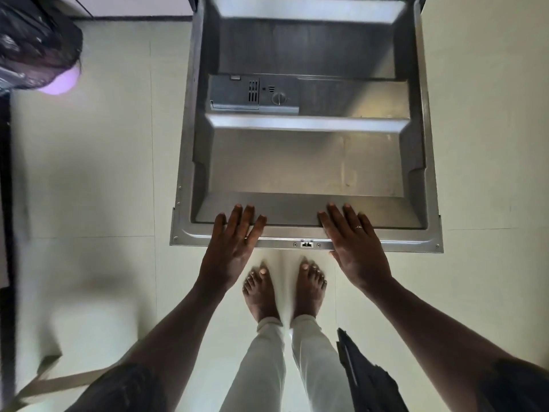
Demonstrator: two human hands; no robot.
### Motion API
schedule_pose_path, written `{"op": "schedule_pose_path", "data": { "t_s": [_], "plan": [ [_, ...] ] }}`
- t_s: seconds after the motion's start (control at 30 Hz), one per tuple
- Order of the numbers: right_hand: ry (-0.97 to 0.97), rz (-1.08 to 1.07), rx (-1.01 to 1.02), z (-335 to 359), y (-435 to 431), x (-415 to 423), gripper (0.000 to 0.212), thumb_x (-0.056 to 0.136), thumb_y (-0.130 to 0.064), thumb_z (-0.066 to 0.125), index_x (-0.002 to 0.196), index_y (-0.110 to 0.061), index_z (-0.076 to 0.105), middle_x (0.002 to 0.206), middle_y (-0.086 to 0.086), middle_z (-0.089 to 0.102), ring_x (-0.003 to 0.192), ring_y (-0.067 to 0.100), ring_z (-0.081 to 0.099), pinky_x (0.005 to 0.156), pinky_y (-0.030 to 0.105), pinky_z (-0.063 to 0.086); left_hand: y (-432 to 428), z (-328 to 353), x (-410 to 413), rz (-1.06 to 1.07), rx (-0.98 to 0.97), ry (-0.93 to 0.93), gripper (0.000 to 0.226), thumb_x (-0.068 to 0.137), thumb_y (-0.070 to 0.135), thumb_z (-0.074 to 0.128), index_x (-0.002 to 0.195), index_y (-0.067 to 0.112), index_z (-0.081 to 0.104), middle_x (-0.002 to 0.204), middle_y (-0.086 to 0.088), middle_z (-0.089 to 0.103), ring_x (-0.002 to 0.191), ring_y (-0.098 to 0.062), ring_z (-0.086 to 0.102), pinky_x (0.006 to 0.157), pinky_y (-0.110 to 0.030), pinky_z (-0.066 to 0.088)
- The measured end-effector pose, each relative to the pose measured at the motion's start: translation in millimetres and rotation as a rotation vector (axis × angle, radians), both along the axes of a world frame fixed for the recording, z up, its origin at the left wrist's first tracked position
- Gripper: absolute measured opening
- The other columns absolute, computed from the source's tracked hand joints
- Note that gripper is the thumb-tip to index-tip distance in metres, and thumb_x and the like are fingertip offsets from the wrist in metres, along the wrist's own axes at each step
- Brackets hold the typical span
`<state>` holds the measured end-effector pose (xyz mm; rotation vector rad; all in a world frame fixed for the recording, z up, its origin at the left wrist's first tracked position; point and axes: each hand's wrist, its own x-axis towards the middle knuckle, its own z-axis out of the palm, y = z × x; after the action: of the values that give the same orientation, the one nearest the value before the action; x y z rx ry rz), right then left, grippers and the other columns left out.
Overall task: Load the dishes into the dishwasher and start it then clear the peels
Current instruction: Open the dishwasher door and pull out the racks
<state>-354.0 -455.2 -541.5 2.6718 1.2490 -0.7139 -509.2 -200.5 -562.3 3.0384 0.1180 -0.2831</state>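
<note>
Dishwasher door [297,165], stainless inner face, lowered flat and filling the centre and upper centre of the frame; its free edge lies nearest the person, with the latch [306,244] at mid-edge. Detergent dispenser [252,95], grey, lid closed, rotary cap beside it, left of centre on the door. Left hand [234,242], lower centre: fingers straight and spread, laid palm-down over the door's near lip, gripping nothing. Right hand [355,245], just right of the latch: same flat, unclenched pose, ring [359,227] on one finger. The two hands sit apart, one either side of the latch, likely so the load is even when the door is swung; whether it is about to be lifted shut or has just been let down cannot be told. Racks, dishes and peels: none in view, so loading cannot be judged. Bare feet [261,289], below the door edge on pale floor tiles [104,173]. Black bin bag [32,46], upper left, probably on hand for the peels.
</note>
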Motion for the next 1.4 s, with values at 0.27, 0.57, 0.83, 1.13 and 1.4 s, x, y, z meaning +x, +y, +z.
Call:
{"op": "schedule_pose_path", "data": {
  "t_s": [0.27,0.57,0.83,1.13,1.4],
  "plan": [
    [0.111,-0.024,-0.094,-30.9,5.4,-0.1,0.100,0.087,-0.008,0.074,0.162,-0.021,0.010,0.168,0.009,0.008,0.153,0.037,0.011,0.120,0.054,0.029,-5.1,-13.1,5.7,0.010,-0.065,0.217,0.058,0.096,0.003,0.037,0.153,0.009,0.037,0.155,-0.025,0.038,0.140,-0.046,0.040,0.105,-0.063,0.040],
    [0.403,-0.053,-0.282,-39.3,36.6,31.8,0.086,0.098,0.005,0.045,0.162,-0.026,-0.003,0.168,0.000,-0.013,0.156,0.028,0.000,0.117,0.046,0.036,11.8,-22.7,35.3,0.013,-0.174,0.621,0.099,0.091,0.012,0.067,0.161,0.022,-0.002,0.168,-0.012,-0.010,0.155,-0.034,-0.001,0.121,-0.048,0.024],
    [0.449,-0.062,-0.329,-32.0,38.9,35.0,0.076,0.100,0.001,0.041,0.162,-0.025,0.005,0.169,-0.001,-0.009,0.156,0.026,0.006,0.118,0.047,0.034,16.0,-17.7,42.1,0.022,-0.217,0.641,0.084,0.096,0.021,0.061,0.161,0.018,0.008,0.169,-0.011,-0.003,0.155,-0.030,0.005,0.120,-0.045,0.026],
    [0.382,-0.120,-0.300,104.4,84.0,56.5,0.054,0.107,-0.019,0.040,0.158,-0.016,0.025,0.166,0.009,0.020,0.148,0.030,0.032,0.119,0.046,0.032,43.7,114.2,90.2,0.010,-0.292,0.457,0.067,0.105,0.032,0.046,0.159,0.010,0.014,0.169,-0.011,0.002,0.155,-0.026,0.005,0.125,-0.043,0.013],
    [0.138,-0.229,0.143,261.7,139.1,140.2,0.041,0.097,-0.029,0.053,0.136,-0.016,0.057,0.134,0.006,0.058,0.124,0.029,0.056,0.104,0.040,0.045,97.3,288.6,188.0,0.022,-0.319,0.053,0.067,0.091,0.035,0.062,0.149,0.012,0.037,0.150,-0.015,0.047,0.139,-0.032,0.047,0.114,-0.043,0.039]
  ]
}}
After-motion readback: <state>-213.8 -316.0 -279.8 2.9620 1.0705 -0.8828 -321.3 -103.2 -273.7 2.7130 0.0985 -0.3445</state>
